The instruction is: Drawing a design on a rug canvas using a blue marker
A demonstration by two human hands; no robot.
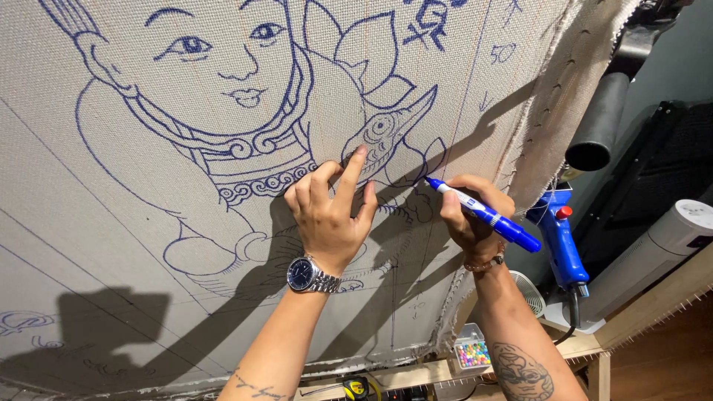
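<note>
A large beige cloth (111, 245) stretched on a frame fills the view, with a blue line drawing of a child figure and a fish on it. My left hand (330, 208) rests against the cloth, index finger pointing up at the drawn fish, fingers apart, holding nothing. A silver wristwatch (308, 276) sits on that wrist. My right hand (471, 215) grips a blue marker (483, 214), whose tip touches the cloth just right of the fish. A bracelet circles the right wrist.
A blue tufting gun (558, 238) hangs right of the cloth edge. A black tube (601, 122) and a white cylinder (661, 252) stand at the right. Below are a wooden frame bar (416, 375), a box of coloured pins (471, 355), a small white fan and a tape measure (356, 388).
</note>
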